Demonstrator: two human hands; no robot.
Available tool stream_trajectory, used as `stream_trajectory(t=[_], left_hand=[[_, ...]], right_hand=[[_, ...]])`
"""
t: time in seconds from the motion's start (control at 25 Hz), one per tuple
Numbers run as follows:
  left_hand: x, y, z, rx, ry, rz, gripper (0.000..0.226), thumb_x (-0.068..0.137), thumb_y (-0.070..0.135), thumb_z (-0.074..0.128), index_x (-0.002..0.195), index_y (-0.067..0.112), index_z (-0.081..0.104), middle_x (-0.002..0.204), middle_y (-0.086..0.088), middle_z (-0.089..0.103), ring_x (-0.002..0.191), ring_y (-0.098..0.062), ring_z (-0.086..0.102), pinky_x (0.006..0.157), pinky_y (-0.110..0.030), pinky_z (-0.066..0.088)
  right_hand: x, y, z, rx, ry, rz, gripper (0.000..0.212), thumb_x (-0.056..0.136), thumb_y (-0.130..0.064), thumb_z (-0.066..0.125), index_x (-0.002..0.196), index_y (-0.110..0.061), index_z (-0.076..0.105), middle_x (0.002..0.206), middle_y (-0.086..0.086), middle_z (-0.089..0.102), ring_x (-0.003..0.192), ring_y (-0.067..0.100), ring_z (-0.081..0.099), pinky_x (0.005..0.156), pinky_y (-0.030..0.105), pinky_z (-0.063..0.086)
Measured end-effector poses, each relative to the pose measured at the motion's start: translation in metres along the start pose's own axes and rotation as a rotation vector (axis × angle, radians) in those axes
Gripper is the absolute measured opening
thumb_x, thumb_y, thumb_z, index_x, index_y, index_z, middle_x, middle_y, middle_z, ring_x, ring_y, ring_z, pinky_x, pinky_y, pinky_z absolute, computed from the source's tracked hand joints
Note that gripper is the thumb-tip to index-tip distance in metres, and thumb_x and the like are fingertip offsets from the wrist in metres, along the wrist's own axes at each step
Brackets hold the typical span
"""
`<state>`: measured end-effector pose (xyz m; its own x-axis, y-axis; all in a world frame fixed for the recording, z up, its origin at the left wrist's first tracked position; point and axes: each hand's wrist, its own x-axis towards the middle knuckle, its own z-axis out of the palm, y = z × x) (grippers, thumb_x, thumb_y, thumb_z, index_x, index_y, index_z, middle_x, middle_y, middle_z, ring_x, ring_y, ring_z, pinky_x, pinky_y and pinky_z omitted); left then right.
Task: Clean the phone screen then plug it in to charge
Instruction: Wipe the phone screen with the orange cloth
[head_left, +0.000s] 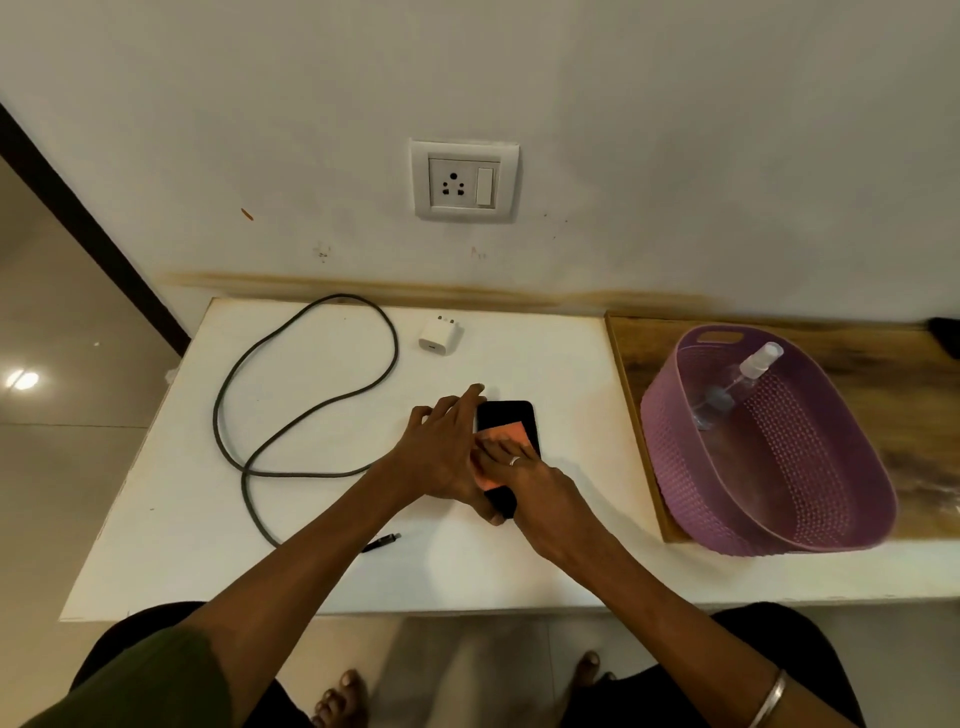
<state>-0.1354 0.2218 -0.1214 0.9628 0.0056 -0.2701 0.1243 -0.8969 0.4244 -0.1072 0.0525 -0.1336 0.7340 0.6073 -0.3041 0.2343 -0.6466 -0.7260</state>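
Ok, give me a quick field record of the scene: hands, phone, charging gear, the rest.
left hand: steadies phone's left edge, fingers straight
right hand: presses orange cloth on screen
phone: flat on white board
cable: loose, unconnected
adapter: on board, unplugged
wall socket: nothing plugged in
spray bottle: inside purple basket

A single wide-angle view is taken from head height, angled forward and steeply down over the flat white tabletop (322, 519). The pale plastered wall (675, 130) is faced head-on, and its lines are bowed toward the frame's edges. The near edge, lap and bare feet are included at the bottom.
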Motion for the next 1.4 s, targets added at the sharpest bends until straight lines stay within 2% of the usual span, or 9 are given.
stream_trajectory(t=[0.2, 0.4, 0.52, 0.64, 0.72, 0.88, 1.0, 1.24, 1.4], left_hand=[[-0.002, 0.002, -0.004, 0.014, -0.014, 0.008, 0.157, 0.032, 0.083, 0.077, 0.153, 0.021, -0.002, 0.161, 0.003, 0.017, 0.147, -0.022, 0.020, 0.118, -0.048, 0.017], [-0.003, 0.004, -0.005, 0.005, -0.013, 0.006, 0.156, 0.034, 0.082, 0.079, 0.153, 0.020, 0.000, 0.160, 0.001, 0.019, 0.146, -0.022, 0.021, 0.118, -0.048, 0.016], [-0.003, 0.003, -0.004, -0.003, -0.020, -0.006, 0.157, 0.033, 0.081, 0.079, 0.154, 0.018, 0.001, 0.161, 0.000, 0.019, 0.148, -0.022, 0.019, 0.119, -0.046, 0.015], [-0.004, 0.003, -0.004, -0.019, -0.022, -0.006, 0.156, 0.034, 0.079, 0.080, 0.154, 0.017, 0.002, 0.159, -0.001, 0.024, 0.147, -0.022, 0.022, 0.119, -0.046, 0.016], [-0.004, 0.003, -0.005, -0.019, -0.013, 0.000, 0.152, 0.034, 0.079, 0.080, 0.152, 0.019, 0.006, 0.156, 0.002, 0.028, 0.144, -0.021, 0.027, 0.117, -0.047, 0.020], [-0.006, 0.002, -0.004, -0.017, 0.006, 0.009, 0.147, 0.032, 0.082, 0.077, 0.148, 0.022, 0.010, 0.152, 0.004, 0.031, 0.141, -0.021, 0.030, 0.115, -0.047, 0.022], [-0.007, 0.001, -0.002, -0.023, 0.016, 0.012, 0.149, 0.033, 0.083, 0.077, 0.150, 0.022, 0.008, 0.155, 0.003, 0.028, 0.143, -0.021, 0.027, 0.116, -0.046, 0.020], [-0.009, 0.002, -0.001, -0.019, 0.007, -0.009, 0.154, 0.031, 0.084, 0.076, 0.153, 0.023, 0.004, 0.159, 0.003, 0.023, 0.147, -0.019, 0.022, 0.118, -0.045, 0.017], [-0.010, 0.002, -0.001, 0.003, 0.022, 0.001, 0.148, 0.034, 0.084, 0.075, 0.151, 0.022, 0.009, 0.156, 0.005, 0.026, 0.145, -0.020, 0.025, 0.116, -0.045, 0.020]], right_hand=[[-0.004, 0.007, -0.026, 0.240, 0.101, 0.299, 0.083, 0.072, -0.064, 0.062, 0.139, -0.020, 0.040, 0.135, 0.008, 0.054, 0.118, 0.028, 0.055, 0.107, 0.045, 0.043], [-0.015, 0.012, -0.006, -0.030, 0.050, 0.137, 0.065, 0.088, -0.047, 0.058, 0.141, -0.016, 0.038, 0.135, 0.010, 0.054, 0.119, 0.027, 0.056, 0.106, 0.038, 0.043], [-0.013, -0.009, 0.006, 0.148, -0.061, 0.375, 0.065, 0.097, -0.038, 0.049, 0.150, -0.011, 0.023, 0.152, 0.010, 0.036, 0.137, 0.029, 0.039, 0.113, 0.032, 0.029], [-0.017, -0.007, -0.001, -0.098, -0.130, 0.127, 0.067, 0.096, -0.014, 0.052, 0.153, -0.019, 0.016, 0.161, 0.004, 0.016, 0.147, 0.026, 0.020, 0.119, 0.034, 0.019], [-0.022, -0.011, -0.014, -0.110, -0.060, 0.151, 0.067, 0.094, -0.032, 0.058, 0.151, -0.018, 0.025, 0.156, 0.008, 0.030, 0.141, 0.029, 0.032, 0.118, 0.042, 0.026], [-0.030, 0.002, -0.029, -0.485, 0.143, -0.075, 0.079, 0.078, -0.051, 0.005, 0.146, -0.025, 0.035, 0.154, -0.002, 0.034, 0.138, 0.016, 0.034, 0.114, 0.034, 0.031], [-0.025, 0.004, -0.009, -0.578, 0.033, 0.008, 0.056, 0.099, -0.038, 0.036, 0.148, -0.013, 0.026, 0.155, 0.007, 0.031, 0.138, 0.022, 0.037, 0.109, 0.024, 0.028], [-0.020, 0.012, -0.006, -0.363, -0.188, -0.052, 0.075, 0.092, -0.002, 0.055, 0.153, -0.015, 0.012, 0.163, 0.003, 0.007, 0.149, 0.022, 0.012, 0.119, 0.025, 0.003], [-0.021, 0.024, -0.022, -0.364, -0.053, 0.079, 0.067, 0.099, -0.033, 0.046, 0.153, -0.024, 0.009, 0.162, -0.001, 0.010, 0.148, 0.025, 0.017, 0.120, 0.034, 0.014]])
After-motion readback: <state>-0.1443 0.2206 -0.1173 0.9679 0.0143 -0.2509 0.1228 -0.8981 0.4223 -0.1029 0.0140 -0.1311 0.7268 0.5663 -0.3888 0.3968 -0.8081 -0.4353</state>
